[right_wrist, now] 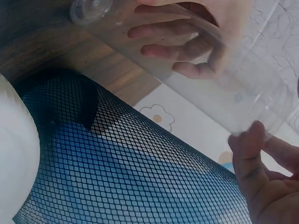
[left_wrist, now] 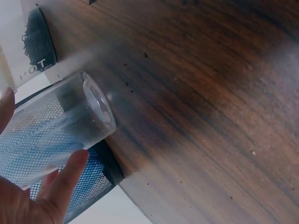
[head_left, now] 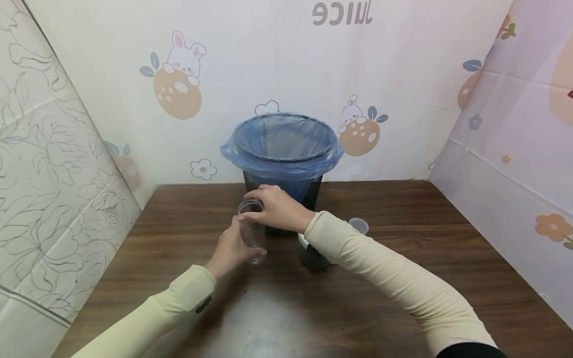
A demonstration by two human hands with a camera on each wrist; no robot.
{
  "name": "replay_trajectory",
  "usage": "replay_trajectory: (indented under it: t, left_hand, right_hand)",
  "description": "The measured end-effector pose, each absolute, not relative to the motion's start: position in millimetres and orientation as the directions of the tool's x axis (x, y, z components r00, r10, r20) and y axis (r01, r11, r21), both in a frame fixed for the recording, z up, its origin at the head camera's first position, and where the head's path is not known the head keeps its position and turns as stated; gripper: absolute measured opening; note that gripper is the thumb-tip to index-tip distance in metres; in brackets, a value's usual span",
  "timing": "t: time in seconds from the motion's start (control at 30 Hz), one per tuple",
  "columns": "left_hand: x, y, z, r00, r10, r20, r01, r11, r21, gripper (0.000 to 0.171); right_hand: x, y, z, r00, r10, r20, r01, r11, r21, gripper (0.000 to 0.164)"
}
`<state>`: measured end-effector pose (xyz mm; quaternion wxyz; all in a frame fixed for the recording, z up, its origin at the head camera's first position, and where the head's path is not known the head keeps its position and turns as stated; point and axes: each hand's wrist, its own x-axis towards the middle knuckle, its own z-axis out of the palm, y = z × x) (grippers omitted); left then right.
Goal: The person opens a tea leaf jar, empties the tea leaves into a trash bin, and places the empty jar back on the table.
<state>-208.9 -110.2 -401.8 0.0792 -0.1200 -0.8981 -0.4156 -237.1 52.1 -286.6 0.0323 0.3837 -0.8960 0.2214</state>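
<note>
My left hand (head_left: 229, 251) grips the lower body of a tall clear plastic bottle (head_left: 253, 229), its fingers and thumb around it. The bottle stands nearly upright in the head view, and its round base (left_wrist: 98, 100) shows in the left wrist view. At the top, my right hand (head_left: 283, 208) pinches the rim from the side with thumb and fingers. In the right wrist view the bottle is see-through, with the left hand's fingers (right_wrist: 177, 51) showing behind it. Nothing shows inside the bottle.
Behind the hands stands a black mesh bin (head_left: 315, 191) lined with a blue plastic bag (head_left: 282, 169). Partly under the right forearm is a dark cup (head_left: 313, 257) with white at its top. A small round translucent lid (head_left: 359, 226) is to its right on the wooden table (head_left: 394, 204).
</note>
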Motion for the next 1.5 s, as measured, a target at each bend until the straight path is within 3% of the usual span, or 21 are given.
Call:
replay_trajectory:
  t: [0.3,0.43,0.57,0.7,0.83,0.93,1.03,1.23,1.5]
  left_hand:
    - [-199.6,-118.4,-401.5,-0.976,0.138,0.167,0.217,0.655,0.723,0.098]
    - [-183.0,-129.3,-400.7,-0.977,0.094,0.191,0.198,0.733,0.651,0.088]
    - [-162.5,-135.5,-401.3,-0.950,0.086,0.299,0.246,0.795,0.554,0.073]
    - [-144.9,-128.6,-399.9,-0.891,0.166,0.423,0.383,0.774,0.504,0.062]
    - [-135.4,-104.9,-397.8,-0.824,0.321,0.467,0.542,0.687,0.484,0.058]
    - [-137.0,-81.2,-396.1,-0.825,0.416,0.382,0.565,0.622,0.543,0.066]
    - [-146.2,-57.3,-396.0,-0.858,0.449,0.248,0.496,0.603,0.625,0.079]
    - [-169.4,-26.6,-402.7,-0.889,0.449,0.084,0.372,0.605,0.704,0.094]
    - [-185.0,-18.2,-409.0,-0.901,0.431,0.052,0.335,0.613,0.716,0.100]
  right_hand:
    - [-232.1,97.7,-280.1,-0.702,-0.679,0.214,-0.698,0.597,-0.396,0.043]
    - [-229.5,127.1,-282.4,-0.727,-0.668,0.159,-0.666,0.629,-0.400,0.037]
    - [-227.8,153.6,-291.1,-0.759,-0.646,0.088,-0.625,0.683,-0.377,0.036]
    - [-227.6,170.1,-303.3,-0.792,-0.610,0.029,-0.585,0.743,-0.324,0.050]
    - [-227.5,177.4,-315.8,-0.825,-0.564,-0.047,-0.524,0.793,-0.311,0.078]
    - [-228.0,178.4,-323.9,-0.835,-0.540,-0.108,-0.491,0.818,-0.300,0.096]
    - [-228.7,177.5,-330.2,-0.832,-0.536,-0.146,-0.483,0.827,-0.287,0.102]
    - [-228.2,176.4,-339.1,-0.824,-0.551,-0.133,-0.505,0.820,-0.270,0.096]
    - [-229.9,174.7,-343.7,-0.806,-0.586,-0.078,-0.550,0.792,-0.265,0.090]
